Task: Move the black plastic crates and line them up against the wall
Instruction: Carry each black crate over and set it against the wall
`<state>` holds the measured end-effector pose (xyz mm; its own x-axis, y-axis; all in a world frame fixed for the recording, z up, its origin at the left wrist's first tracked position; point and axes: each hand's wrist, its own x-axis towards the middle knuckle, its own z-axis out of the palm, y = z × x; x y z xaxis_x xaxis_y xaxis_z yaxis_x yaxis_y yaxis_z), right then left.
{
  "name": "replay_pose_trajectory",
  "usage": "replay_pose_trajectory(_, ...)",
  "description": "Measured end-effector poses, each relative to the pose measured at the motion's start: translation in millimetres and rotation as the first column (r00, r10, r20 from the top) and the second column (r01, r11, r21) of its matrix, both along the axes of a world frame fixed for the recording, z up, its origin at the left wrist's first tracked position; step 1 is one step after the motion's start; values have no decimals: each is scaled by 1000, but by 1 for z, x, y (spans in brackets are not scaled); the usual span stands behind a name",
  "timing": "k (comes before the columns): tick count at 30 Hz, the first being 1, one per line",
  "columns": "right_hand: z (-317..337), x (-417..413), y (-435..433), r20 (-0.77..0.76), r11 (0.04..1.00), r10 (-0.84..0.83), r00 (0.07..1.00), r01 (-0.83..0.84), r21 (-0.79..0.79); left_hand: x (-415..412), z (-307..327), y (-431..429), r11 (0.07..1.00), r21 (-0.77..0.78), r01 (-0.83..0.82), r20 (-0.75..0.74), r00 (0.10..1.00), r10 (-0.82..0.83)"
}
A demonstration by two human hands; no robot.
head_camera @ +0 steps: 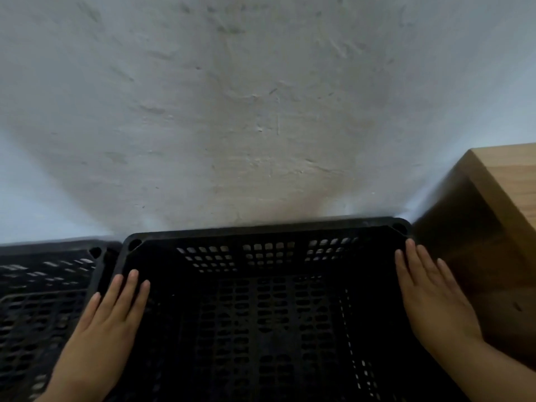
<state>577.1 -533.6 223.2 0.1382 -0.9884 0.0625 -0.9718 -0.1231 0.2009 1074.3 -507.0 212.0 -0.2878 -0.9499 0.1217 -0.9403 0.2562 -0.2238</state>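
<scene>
Now both hands' grip flat and spread, left hand (108, 317) and right hand (432, 294) on crate (261, 314) rims.

A: What surface fills the upper field?
B: A pale plastered wall (232, 97), rough, with shallow scuffs and small dark marks; it is greyer at the centre and bluish-white toward both lower corners.
A: And at the right edge?
B: A wooden cabinet (493, 227), light brown grain on top, its near side in shadow, standing just beside the wall.
A: The floor?
B: Not visible.
</scene>
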Motion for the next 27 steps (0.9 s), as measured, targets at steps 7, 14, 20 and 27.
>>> replay_pose_trajectory(7, -7, -3, 1, -4, 997, 43, 999, -43, -69, -2, 6, 0, 994, 108, 12, 57, 998, -18)
replay_pose_trajectory(14, -10, -4, -5, 83, 999, 35, 996, -36, 5, -8, 7, 5, 987, 155, -28, 17, 1000, 26)
replay_pose_trajectory(20, -8, -1, -7, 132, 999, 40, 990, -43, 22, -8, 8, 5, 986, 164, -38, 12, 999, 36)
replay_pose_trajectory(27, 2, 21, -8, 99, 988, -127, 987, 117, 97, -15, 9, 9, 990, 136, -48, -42, 998, 54)
